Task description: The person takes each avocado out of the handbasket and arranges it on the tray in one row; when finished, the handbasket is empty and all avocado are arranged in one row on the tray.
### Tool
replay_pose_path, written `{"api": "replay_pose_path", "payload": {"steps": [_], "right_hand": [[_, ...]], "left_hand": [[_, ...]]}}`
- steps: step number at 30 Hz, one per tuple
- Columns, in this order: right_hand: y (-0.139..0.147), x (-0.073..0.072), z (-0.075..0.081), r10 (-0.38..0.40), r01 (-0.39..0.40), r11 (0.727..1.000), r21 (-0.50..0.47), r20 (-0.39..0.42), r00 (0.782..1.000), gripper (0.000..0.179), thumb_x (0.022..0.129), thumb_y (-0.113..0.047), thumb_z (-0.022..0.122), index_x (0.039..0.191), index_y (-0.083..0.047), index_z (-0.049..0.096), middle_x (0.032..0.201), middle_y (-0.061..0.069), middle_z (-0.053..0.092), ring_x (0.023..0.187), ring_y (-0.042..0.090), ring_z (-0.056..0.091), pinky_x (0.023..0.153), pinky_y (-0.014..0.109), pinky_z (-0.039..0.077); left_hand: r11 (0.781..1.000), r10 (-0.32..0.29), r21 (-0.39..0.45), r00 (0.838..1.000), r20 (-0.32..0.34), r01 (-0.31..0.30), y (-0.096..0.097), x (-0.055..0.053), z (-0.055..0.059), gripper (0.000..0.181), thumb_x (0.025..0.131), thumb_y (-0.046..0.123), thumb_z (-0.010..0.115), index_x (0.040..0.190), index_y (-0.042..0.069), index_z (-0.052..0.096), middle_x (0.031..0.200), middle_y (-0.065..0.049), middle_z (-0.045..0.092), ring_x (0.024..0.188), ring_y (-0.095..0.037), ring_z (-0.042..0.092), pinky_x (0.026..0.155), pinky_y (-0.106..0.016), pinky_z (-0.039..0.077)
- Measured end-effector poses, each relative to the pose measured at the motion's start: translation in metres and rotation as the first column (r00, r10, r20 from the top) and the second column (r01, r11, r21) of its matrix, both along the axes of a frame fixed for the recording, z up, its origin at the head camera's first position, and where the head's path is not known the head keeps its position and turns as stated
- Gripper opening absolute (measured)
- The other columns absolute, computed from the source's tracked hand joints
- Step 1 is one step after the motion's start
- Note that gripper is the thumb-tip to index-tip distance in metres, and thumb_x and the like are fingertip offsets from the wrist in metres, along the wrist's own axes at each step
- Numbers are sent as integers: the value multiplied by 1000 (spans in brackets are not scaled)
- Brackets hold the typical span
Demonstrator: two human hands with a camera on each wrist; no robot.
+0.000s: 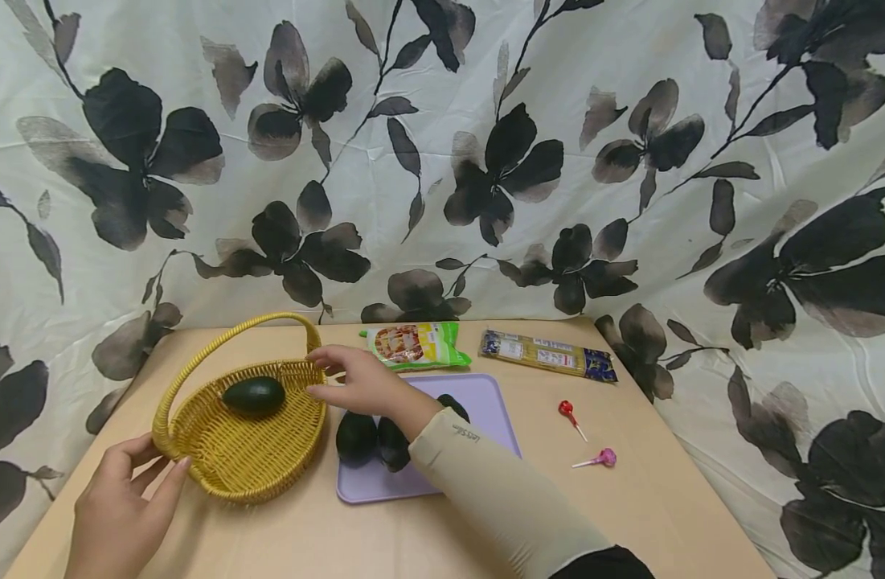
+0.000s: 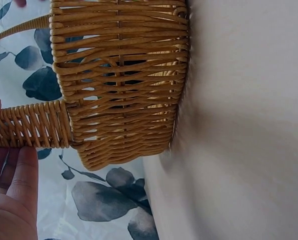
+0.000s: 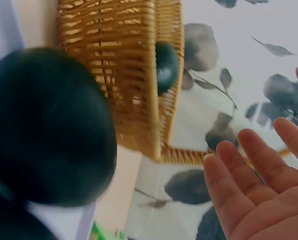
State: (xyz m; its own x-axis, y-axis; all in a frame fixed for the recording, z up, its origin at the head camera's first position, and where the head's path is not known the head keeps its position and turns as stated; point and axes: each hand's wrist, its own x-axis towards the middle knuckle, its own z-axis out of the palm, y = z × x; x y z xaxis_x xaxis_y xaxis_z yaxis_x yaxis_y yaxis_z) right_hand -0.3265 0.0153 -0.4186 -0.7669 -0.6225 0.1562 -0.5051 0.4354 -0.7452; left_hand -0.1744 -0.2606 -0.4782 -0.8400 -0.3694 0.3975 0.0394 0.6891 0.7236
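A yellow wicker basket (image 1: 247,474) with a tall arched handle stands on the left, a dark green avocado (image 1: 254,396) lying inside. My left hand (image 1: 127,503) pinches the near left base of the handle (image 2: 31,125) between thumb and fingers. At the handle's other base is my right hand (image 1: 366,382), fingers spread and relaxed with nothing in them. Its fingertips (image 3: 216,165) come right up to the handle in the right wrist view. Under the right forearm, three more avocados (image 1: 356,439) lie on a lilac tray (image 1: 496,402), partly covered by the sleeve.
Behind the tray lies a green and yellow food packet (image 1: 416,344). A long pack of dry pasta (image 1: 546,355) is at the back right. Two lollipops, one red (image 1: 566,408) and one pink (image 1: 606,457), lie right of the tray. A floral cloth (image 1: 413,201) hangs behind the table.
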Motion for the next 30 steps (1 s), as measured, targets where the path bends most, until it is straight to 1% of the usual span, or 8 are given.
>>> {"api": "replay_pose_path", "payload": {"steps": [5, 9, 12, 15, 19, 24, 26, 30], "right_hand": [[-36, -12, -2, 41, -38, 995, 90, -36, 999, 53, 95, -36, 73, 143, -17, 58, 139, 2, 65, 126, 12, 63, 103, 17, 54], [-61, -17, -6, 49, -45, 988, 144, -21, 999, 58, 94, -39, 74, 145, -20, 56, 142, -1, 63, 129, 10, 60, 102, 11, 50], [-75, -18, -9, 42, -39, 983, 182, -14, 999, 60, 93, -41, 75, 146, -22, 55, 144, -4, 61, 129, 9, 59, 99, 9, 50], [-86, -21, -10, 26, -17, 976, 216, -35, 999, 61, 92, -42, 75, 147, -25, 54, 145, -8, 59, 130, 5, 57, 100, 7, 48], [-98, -23, -12, -12, 22, 971, 236, -42, 999, 63, 90, -43, 77, 147, -28, 54, 145, -11, 58, 131, -1, 53, 103, 6, 45], [-110, -27, -15, -82, 79, 970, 231, 3, 997, 61, 90, -41, 78, 145, -29, 56, 143, -14, 59, 125, -2, 55, 100, 8, 48], [-113, -27, -16, -116, 105, 967, 230, 32, 993, 59, 89, -39, 80, 142, -29, 58, 140, -16, 60, 120, -3, 56, 98, 9, 50], [-120, -29, -16, -169, 146, 965, 217, 89, 982, 56, 88, -36, 81, 139, -27, 61, 133, -15, 63, 110, -2, 59, 91, 12, 53]], "left_hand": [[1000, 9, 7, 1000, 1, -9, -2, -2, 1, 57, 88, 4, 78, 137, -4, 49, 133, -25, 60, 99, 30, 35, 82, 13, 36], [1000, 20, -13, 999, 27, -20, -3, -4, 1, 58, 88, 3, 79, 137, -5, 48, 131, -25, 58, 114, -5, 61, 81, 14, 35], [999, 20, -26, 999, 33, -19, -4, -5, -1, 59, 88, 1, 78, 137, -5, 47, 131, -25, 58, 117, -32, 62, 82, 14, 35], [1000, 11, -29, 1000, 22, -11, -4, -6, -2, 59, 87, 1, 78, 137, -5, 47, 131, -25, 58, 118, -22, 62, 83, 14, 34], [1000, 1, -30, 1000, 6, -1, -4, -7, -2, 59, 88, 1, 78, 137, -4, 47, 132, -24, 58, 112, 16, 49, 83, 14, 33], [1000, 10, -27, 1000, 13, -9, -4, -9, 0, 59, 87, 1, 79, 137, -5, 47, 130, -25, 58, 118, -11, 62, 82, 14, 34], [1000, 9, -18, 1000, 9, -9, -4, -9, 0, 59, 86, -1, 79, 137, -5, 48, 129, -24, 59, 116, -10, 63, 82, 14, 35], [1000, 8, 2, 1000, -10, -8, -3, -8, 0, 60, 84, -3, 80, 135, -5, 49, 129, -22, 60, 99, 30, 36, 82, 14, 36]]}}
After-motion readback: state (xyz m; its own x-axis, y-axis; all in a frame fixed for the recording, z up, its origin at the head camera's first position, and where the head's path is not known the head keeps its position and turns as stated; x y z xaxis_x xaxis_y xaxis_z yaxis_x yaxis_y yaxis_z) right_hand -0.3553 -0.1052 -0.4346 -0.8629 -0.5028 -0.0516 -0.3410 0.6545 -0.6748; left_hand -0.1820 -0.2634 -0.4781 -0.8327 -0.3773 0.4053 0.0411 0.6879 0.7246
